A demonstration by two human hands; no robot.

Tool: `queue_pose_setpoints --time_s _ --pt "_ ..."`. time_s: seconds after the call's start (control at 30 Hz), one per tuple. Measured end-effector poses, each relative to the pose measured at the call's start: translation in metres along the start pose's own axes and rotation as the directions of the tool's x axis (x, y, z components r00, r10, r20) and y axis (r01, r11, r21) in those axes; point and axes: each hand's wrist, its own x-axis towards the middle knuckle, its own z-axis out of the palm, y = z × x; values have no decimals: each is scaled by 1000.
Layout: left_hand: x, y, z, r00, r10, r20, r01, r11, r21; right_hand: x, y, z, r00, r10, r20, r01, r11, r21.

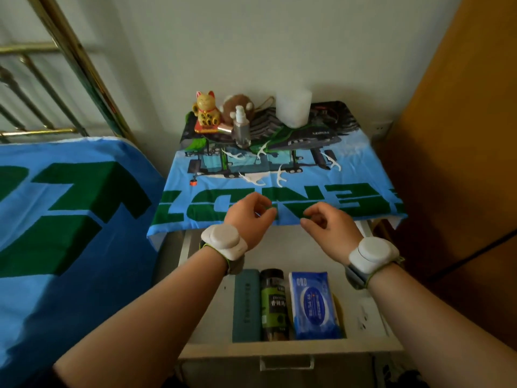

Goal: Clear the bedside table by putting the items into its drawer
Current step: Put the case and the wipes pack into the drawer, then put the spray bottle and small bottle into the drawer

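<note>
The bedside table (372, 175) wears a blue and green printed cloth. At its back stand a gold lucky cat (205, 112), a brown plush toy (237, 106), a clear spray bottle (241, 128) and a white cup (293, 107). Several white floss picks (280, 176) lie scattered mid-table. The white drawer (207, 303) is pulled out below, holding a grey-green case (246, 305), a dark jar (274, 303) and a blue tissue pack (314, 303). My left hand (250, 217) and my right hand (328, 222) hover at the table's front edge, fingers loosely curled, holding nothing I can see.
A bed with a blue and green cover (70, 233) lies close on the left, with a brass bed frame (56, 88) behind it. A wooden panel (461, 135) stands on the right. A wall socket (382, 127) sits behind the table.
</note>
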Motion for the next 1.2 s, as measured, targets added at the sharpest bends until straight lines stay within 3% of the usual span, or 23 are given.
queue_pose_setpoints --time_s 0.17,0.37,1.03,1.2 --pt "43 3 -42 994 -20 -109 15 999 -46 55 -29 -5 998 -60 -35 61 998 24" --pt "92 -2 -62 976 -71 -207 58 996 -66 116 -47 1 997 -75 26 74 997 20" --pt "212 -15 -44 974 -101 -201 117 991 66 216 -33 40 997 -54 53 54 998 -12" --pt "206 -18 -47 963 -110 -246 109 994 -18 213 -34 41 997 -57 54 57 998 -12"
